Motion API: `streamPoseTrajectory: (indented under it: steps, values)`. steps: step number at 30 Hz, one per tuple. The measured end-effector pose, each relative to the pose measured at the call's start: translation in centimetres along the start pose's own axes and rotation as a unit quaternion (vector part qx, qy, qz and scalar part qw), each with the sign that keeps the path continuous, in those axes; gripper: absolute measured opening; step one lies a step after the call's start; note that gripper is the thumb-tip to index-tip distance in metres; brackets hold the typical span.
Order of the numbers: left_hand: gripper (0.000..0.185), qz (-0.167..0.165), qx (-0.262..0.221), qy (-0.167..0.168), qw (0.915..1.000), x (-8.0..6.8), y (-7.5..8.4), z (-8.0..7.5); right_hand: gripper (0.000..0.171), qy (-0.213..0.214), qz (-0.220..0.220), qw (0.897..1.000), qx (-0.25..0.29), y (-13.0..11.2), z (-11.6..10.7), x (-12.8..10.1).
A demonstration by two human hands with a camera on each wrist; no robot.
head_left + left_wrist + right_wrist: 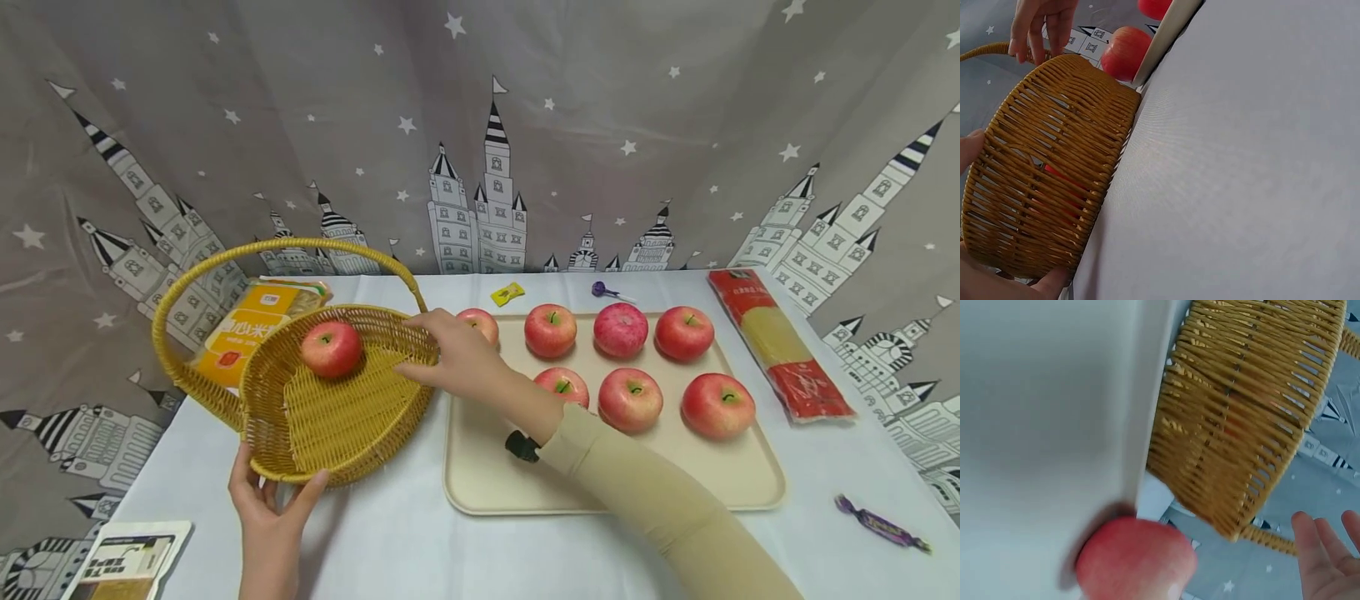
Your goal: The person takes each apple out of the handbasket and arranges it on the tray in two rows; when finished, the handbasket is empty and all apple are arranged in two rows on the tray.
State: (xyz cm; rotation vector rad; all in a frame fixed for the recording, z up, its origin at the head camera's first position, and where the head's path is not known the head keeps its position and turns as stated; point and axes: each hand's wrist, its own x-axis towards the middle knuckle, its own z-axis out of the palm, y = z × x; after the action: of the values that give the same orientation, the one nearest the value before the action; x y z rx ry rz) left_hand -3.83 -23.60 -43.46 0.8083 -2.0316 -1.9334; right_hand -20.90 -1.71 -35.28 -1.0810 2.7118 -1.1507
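Observation:
A yellow-brown wicker basket (337, 433) with a tall arched handle stands at left, with one red apple (332, 348) inside near its left wall. My left hand (270, 517) holds the basket's near side, thumb and fingers spread along the rim and wall. Over the right rim, by the foot of the handle, is my right hand (465, 354). Its fingers are extended with nothing between them, as the right wrist view (1329, 562) also shows; whether they touch the rim I cannot tell. Several red apples (630, 400) sit on the beige tray (487, 475), some partly behind my right arm.
Behind the basket lies an orange food packet (255, 321). A yellow candy (507, 293) and a purple lollipop (600, 289) lie behind the tray. On the right are a red packet (780, 342) and a purple wrapped candy (881, 523); a white pouch (127, 558) lies front left.

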Motion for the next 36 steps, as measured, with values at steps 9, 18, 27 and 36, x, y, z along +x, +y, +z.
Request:
streamPoseTrajectory:
  steps: [9,18,27,36]
  values:
    - [0.089,-0.013,0.023,0.019,0.9995,0.1,0.2,-0.4,0.073,-0.054,-0.005,0.998,-0.036,-1.9,3.6,5.0]
    - [0.088,-0.018,0.012,0.018,0.9996,-0.2,-0.3,-0.5,0.083,-0.083,0.086,0.993,0.017,-3.7,8.8,10.0]
    - [0.088,-0.006,-0.001,0.001,1.0000,-0.2,-0.1,-0.1,0.080,-0.079,0.126,0.985,-0.083,-2.8,11.2,10.9]
    - [0.090,0.003,-0.005,0.004,1.0000,0.0,0.1,0.2,0.077,-0.060,0.016,0.997,-0.050,-2.9,8.2,8.3]
